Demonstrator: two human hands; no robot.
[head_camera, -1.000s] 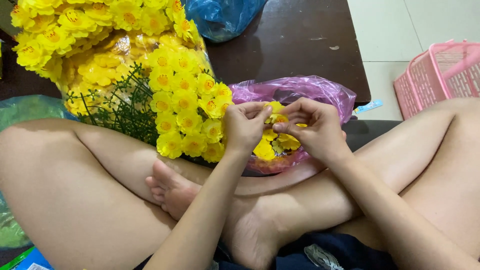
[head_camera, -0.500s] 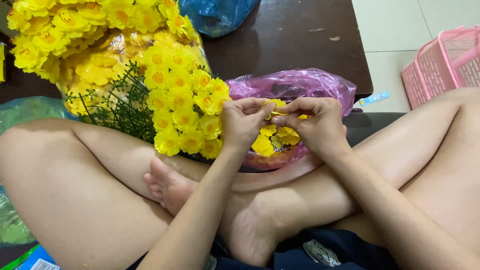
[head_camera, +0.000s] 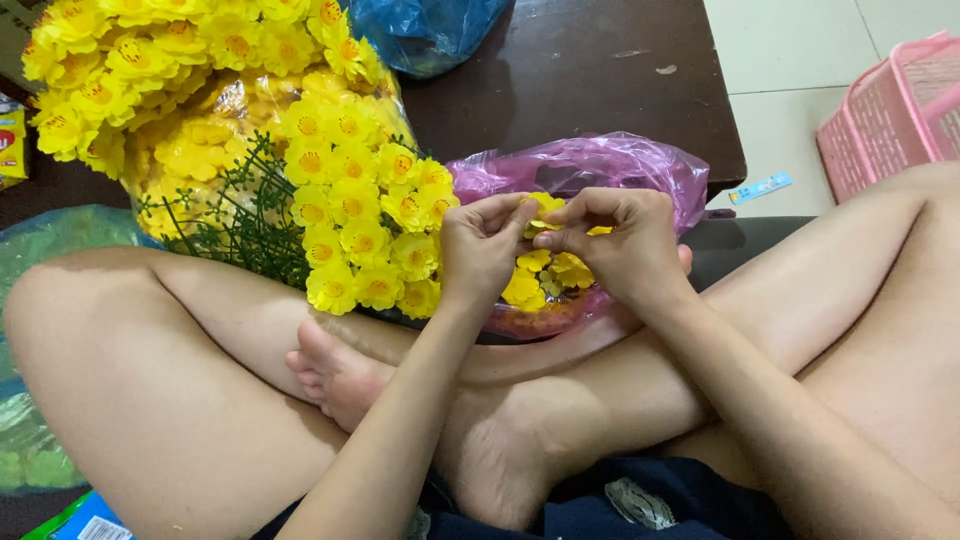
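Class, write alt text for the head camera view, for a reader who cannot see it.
Both hands, left hand and right hand, pinch a small yellow flower piece over a pink plastic bag of loose yellow petals. A bunch of yellow artificial flowers lies to the left, above crossed bare legs.

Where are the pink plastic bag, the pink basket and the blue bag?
pink plastic bag (head_camera: 600, 165), head view, on its crinkled upper rim.
pink basket (head_camera: 890, 115), head view, on its slatted side wall.
blue bag (head_camera: 425, 35), head view, on its glossy front.

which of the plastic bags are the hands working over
The pink bag, holding loose yellow flower heads; both the left hand and right hand pinch a piece above it. The blue bag lies further off on the table.
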